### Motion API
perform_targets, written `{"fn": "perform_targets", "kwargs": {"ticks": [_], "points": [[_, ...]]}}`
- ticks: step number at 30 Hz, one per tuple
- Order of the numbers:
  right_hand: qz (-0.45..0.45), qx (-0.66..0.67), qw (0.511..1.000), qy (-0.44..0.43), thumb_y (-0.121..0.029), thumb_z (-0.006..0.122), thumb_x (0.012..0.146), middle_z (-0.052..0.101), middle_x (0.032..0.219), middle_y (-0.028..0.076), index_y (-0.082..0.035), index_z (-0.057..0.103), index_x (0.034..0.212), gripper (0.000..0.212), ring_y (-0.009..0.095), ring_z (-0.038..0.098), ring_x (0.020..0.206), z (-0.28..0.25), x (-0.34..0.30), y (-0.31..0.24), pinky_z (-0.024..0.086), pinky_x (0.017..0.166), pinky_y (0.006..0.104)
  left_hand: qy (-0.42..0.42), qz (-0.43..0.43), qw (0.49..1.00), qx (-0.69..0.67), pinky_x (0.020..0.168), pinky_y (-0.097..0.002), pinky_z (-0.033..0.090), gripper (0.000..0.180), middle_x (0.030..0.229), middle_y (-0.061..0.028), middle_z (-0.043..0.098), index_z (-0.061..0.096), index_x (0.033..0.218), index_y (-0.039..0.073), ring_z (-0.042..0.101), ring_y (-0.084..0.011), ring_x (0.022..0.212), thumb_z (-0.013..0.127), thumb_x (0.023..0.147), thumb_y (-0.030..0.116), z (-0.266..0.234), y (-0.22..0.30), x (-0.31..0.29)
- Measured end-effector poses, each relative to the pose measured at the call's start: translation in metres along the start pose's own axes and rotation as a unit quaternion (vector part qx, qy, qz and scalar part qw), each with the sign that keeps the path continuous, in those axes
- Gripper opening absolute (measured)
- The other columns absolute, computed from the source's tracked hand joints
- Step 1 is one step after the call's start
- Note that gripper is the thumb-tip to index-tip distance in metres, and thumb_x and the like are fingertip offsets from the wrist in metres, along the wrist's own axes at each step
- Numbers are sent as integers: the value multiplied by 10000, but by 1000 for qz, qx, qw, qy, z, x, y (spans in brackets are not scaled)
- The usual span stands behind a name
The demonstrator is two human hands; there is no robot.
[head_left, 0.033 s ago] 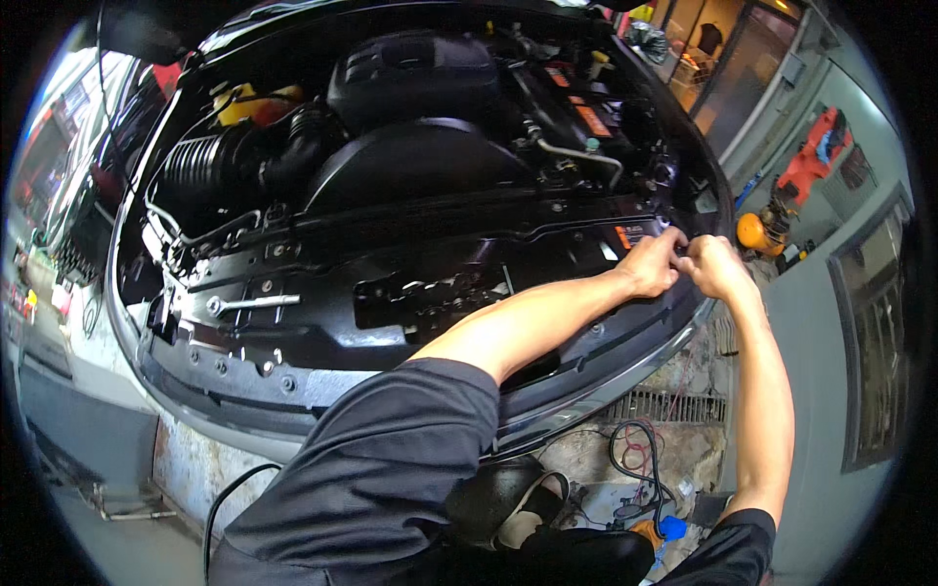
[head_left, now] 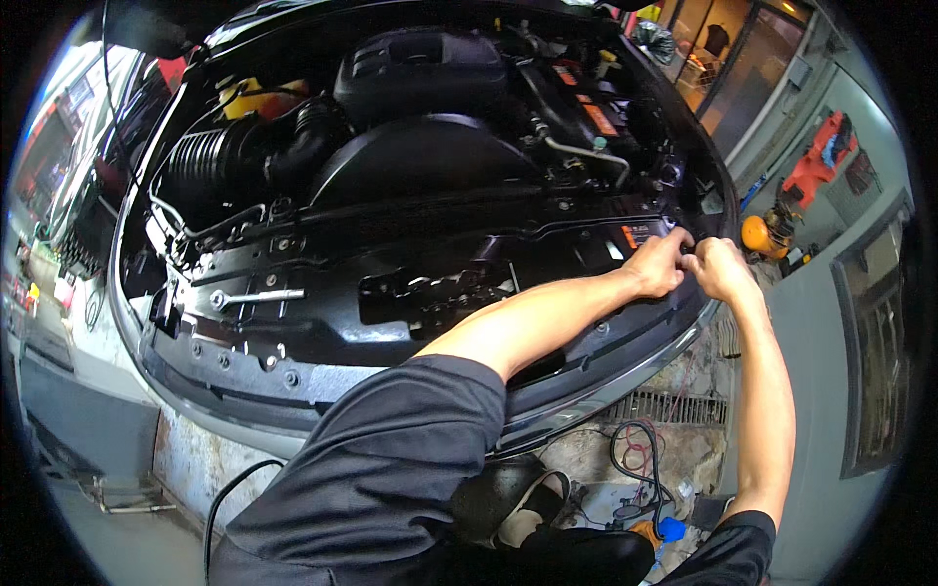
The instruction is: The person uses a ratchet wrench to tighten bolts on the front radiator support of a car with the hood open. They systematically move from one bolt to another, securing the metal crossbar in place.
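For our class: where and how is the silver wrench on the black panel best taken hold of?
Grip the wrench by its shaft, probably from above and the right: it lies sideways, round head at left, slim straight shaft pointing right.

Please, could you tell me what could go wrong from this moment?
The silver wrench lies unheld on the black panel, left of an opening; if knocked, it might slide in. The left hand and right hand are close together just right of the orange label, their grip mostly hidden; a slip might scrape them. The looped black cable near the shoe might catch a foot.
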State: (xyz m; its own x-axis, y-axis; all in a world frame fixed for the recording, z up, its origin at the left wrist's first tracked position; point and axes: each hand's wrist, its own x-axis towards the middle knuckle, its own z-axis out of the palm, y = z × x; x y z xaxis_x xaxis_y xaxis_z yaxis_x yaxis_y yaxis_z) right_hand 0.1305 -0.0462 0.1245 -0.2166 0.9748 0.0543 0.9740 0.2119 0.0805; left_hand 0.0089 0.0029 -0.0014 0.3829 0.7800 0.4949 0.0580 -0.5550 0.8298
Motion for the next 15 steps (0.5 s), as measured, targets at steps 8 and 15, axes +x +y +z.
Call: {"fn": "perform_targets", "kwargs": {"ticks": [8,15], "points": [[43,35,998,-28,-315,759,853,693,999,301,32,735,980,370,431,692,1003,6,3,-4,556,843,479,-12,-15,1000,20,842,-456,567,384,984,-236,736,577,1154,-9,725,-387,953,723,820,112,-9,-4,-10],[-54,21,998,1,-204,752,831,675,810,280,35,726,842,240,425,704,811,15,5,2,557,713,466,-28,-8,999,33,880,-409,573,446,1009,-194,758,551,1189,-3,738,-331,971,685,768,57,-11,-12,-7]]}}
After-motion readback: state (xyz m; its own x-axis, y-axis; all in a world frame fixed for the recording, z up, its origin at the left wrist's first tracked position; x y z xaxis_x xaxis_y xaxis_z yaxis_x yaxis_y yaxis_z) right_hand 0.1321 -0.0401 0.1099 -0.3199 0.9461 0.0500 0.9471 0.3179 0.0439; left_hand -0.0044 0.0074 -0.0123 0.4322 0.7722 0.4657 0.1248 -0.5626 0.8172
